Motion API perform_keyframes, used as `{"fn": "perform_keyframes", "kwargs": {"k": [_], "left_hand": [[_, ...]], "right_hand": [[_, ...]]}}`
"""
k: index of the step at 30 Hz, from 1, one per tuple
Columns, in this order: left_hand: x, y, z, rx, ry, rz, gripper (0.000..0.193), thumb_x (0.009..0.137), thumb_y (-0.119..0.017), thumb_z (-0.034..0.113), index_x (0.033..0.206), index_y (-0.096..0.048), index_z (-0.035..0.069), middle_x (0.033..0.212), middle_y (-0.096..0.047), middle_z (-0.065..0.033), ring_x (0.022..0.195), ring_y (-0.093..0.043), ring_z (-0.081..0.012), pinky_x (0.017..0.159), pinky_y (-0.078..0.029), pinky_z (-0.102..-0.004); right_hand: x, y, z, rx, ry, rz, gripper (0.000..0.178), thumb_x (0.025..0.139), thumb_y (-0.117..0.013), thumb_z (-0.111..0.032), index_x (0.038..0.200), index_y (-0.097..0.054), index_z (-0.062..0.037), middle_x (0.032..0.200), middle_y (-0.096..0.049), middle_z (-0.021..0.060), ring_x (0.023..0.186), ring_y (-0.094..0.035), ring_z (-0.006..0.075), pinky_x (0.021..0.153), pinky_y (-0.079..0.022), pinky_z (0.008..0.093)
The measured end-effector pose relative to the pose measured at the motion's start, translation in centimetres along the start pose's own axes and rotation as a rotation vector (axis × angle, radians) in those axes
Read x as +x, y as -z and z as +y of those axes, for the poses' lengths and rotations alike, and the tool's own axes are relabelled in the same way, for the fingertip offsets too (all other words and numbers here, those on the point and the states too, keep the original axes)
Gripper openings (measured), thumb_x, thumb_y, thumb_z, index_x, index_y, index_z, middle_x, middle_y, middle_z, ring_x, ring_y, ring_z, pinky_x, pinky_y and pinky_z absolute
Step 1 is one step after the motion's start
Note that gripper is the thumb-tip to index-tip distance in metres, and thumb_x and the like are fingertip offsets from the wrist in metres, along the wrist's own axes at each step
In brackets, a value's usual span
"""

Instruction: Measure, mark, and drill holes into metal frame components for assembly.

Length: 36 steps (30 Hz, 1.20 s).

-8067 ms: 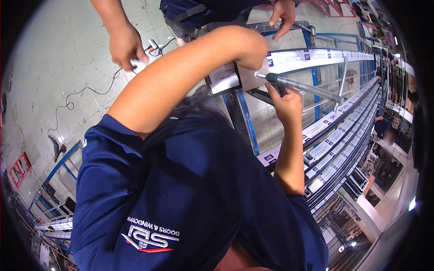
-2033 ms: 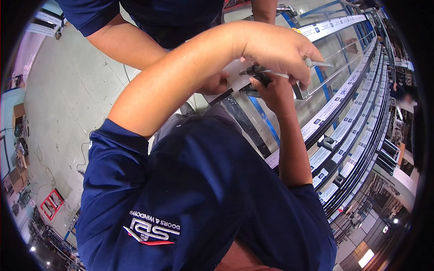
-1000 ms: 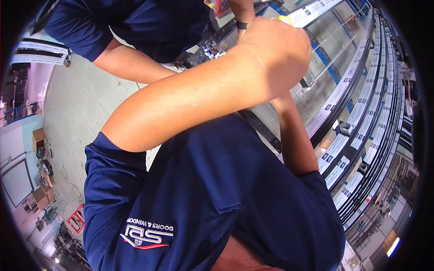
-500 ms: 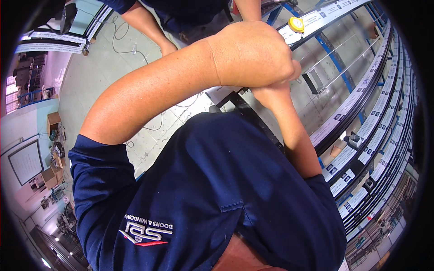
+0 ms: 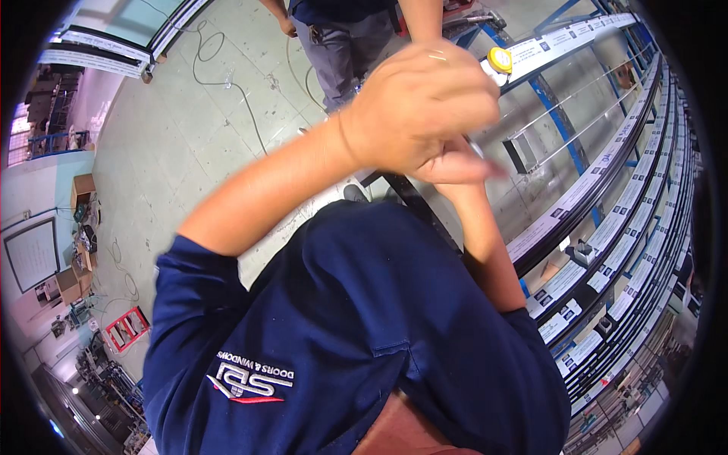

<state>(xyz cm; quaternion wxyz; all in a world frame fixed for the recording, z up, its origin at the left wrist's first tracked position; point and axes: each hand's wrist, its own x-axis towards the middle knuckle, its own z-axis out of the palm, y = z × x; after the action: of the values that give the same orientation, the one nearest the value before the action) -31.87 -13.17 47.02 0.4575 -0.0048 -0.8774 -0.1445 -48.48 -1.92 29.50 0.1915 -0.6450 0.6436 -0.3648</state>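
Curled and smeared by motion, my left hand [image 5: 425,110] crosses in front of my chest with its thumb low. Just behind and below it is my right hand [image 5: 464,191]; its fingers are mostly hidden by the left one. A thin, shiny piece [image 5: 474,146] shows between the two hands, too blurred to name. To their right, a yellow tape measure [image 5: 500,61] lies on a white-wrapped profile [image 5: 565,47].
A co-worker in grey trousers [image 5: 330,57] stands across from me, one forearm [image 5: 422,19] reaching behind my left hand. Long wrapped profiles [image 5: 584,182] fill a rack at right. A cable [image 5: 246,98] trails over the floor; a red-framed item [image 5: 127,329] stands at left.
My left hand has turned and dropped slightly left, so its thumb and the shiny piece now show. The co-worker has straightened up and drawn one arm back.
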Motion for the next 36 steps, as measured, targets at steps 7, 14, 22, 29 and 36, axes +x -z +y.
{"fn": "perform_keyframes", "kwargs": {"k": [7,14,22,29,36], "left_hand": [[-1.2,-4.5,5.8,-0.337,1.024,0.456,0.111,0.08,-0.096,0.043,0.152,-0.029,-0.009,0.146,-0.05,-0.0293,0.13,-0.056,-0.0347,0.113,-0.047,-0.0436],[-0.5,-5.9,5.2,-0.539,1.088,0.51,0.065,0.089,-0.075,0.001,0.142,-0.039,-0.007,0.132,-0.056,-0.0148,0.125,-0.053,-0.0197,0.114,-0.042,-0.0367],[-0.3,-3.5,4.5,-0.747,1.188,0.322,0.057,0.083,-0.068,-0.007,0.135,-0.046,0.002,0.125,-0.056,-0.0072,0.11,-0.051,-0.0157,0.099,-0.047,-0.0325],[-1.1,-0.9,2.9,-0.861,1.097,0.087,0.05,0.084,-0.069,0.0,0.128,-0.046,0.004,0.117,-0.059,-0.0077,0.1,-0.053,-0.015,0.092,-0.048,-0.0319],[-4.9,2.3,0.7,-0.535,0.954,0.125,0.067,0.104,-0.075,0.038,0.152,-0.049,-0.002,0.143,-0.06,-0.0161,0.129,-0.059,-0.0214,0.113,-0.045,-0.0365]], "right_hand": [[-3.4,-1.0,1.6,0.437,-0.179,0.093,0.034,0.09,-0.082,-0.014,0.122,-0.075,-0.0028,0.108,-0.079,0.021,0.1,-0.079,0.0385,0.085,-0.06,0.0416],[-2.9,0.5,3.3,0.297,-0.031,-0.036,0.051,0.081,-0.071,0.003,0.132,-0.073,-0.002,0.115,-0.078,0.0249,0.105,-0.078,0.0396,0.093,-0.059,0.0363],[-2.4,2.2,0.7,0.444,-0.1,-0.102,0.058,0.084,-0.069,0.008,0.141,-0.073,-0.0063,0.111,-0.078,0.0254,0.096,-0.08,0.0305,0.085,-0.059,0.035],[-2.0,1.9,0.4,0.3,-0.05,-0.077,0.043,0.094,-0.076,-0.004,0.137,-0.075,-0.0068,0.108,-0.08,0.0219,0.097,-0.08,0.037,0.086,-0.061,0.0392],[-1.8,2.8,0.3,0.262,0.151,-0.071,0.039,0.101,-0.071,-0.011,0.14,-0.07,-0.0014,0.121,-0.075,0.0199,0.107,-0.076,0.034,0.092,-0.059,0.0394]]}}
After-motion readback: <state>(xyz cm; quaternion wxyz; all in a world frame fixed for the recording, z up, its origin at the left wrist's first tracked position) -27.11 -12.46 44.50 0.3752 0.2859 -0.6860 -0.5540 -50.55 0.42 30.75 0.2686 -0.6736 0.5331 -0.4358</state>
